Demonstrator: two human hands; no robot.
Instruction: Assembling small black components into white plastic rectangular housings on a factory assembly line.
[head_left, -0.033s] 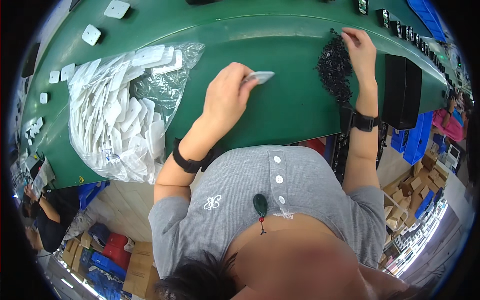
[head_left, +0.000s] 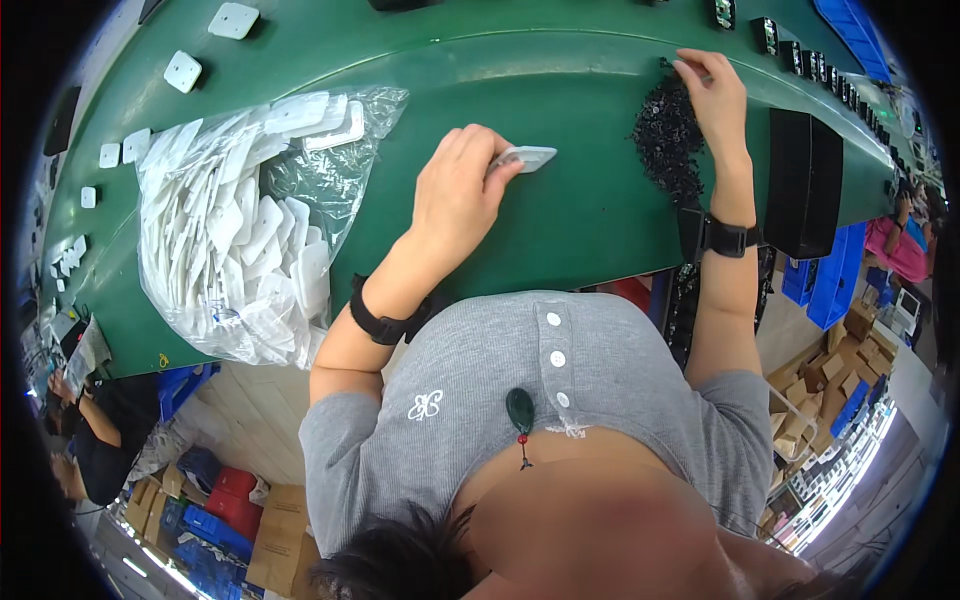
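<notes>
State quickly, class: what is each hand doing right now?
Left hand: closed on a white plate.
Right hand: fingers pinching at the pile of black parts.

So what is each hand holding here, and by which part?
Left hand pinches a white plastic piece by its near end. Right hand fingers pick at the black parts pile; grip unclear.
</notes>
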